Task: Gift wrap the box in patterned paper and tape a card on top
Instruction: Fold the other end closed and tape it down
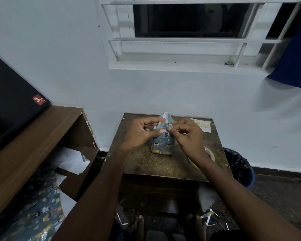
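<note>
Both hands pinch the folded end flap of the wrapped box (pixel 162 143) — left hand (pixel 142 133) from the left, right hand (pixel 186 134) from the right. The box stands upright mid-desk (pixel 146 164) — card (pixel 202 126) behind, tape roll (pixel 209 153) beside.

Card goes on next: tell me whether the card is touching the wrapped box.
Apart. The head view shows the card lying flat near the table's far right corner, bare tabletop separating it from the wrapped box.

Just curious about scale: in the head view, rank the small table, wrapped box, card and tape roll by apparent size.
1. small table
2. wrapped box
3. card and tape roll: unsure, the right arm hides most of the roll.
</note>
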Action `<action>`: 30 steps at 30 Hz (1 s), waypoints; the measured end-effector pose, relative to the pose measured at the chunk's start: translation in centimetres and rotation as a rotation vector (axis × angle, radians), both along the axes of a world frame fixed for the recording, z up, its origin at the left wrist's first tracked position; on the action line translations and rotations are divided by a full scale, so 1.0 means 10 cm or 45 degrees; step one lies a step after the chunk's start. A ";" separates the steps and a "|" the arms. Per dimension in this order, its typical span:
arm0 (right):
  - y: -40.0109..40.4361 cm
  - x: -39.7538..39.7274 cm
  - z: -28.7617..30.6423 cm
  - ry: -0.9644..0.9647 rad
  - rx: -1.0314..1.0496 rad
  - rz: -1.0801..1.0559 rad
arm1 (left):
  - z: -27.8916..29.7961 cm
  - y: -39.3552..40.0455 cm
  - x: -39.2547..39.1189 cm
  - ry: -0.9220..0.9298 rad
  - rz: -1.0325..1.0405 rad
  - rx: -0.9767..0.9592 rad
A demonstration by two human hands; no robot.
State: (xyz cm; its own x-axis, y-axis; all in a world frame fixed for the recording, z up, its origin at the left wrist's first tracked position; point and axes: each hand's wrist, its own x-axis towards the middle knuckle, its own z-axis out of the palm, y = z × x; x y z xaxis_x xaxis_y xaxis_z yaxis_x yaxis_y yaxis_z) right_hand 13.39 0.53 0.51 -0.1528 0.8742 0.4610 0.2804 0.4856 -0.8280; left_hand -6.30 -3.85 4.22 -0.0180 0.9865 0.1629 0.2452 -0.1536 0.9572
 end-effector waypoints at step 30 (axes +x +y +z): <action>0.10 0.00 0.13 0.485 -0.815 0.395 | -0.27 0.29 0.04 -0.339 -0.106 -0.340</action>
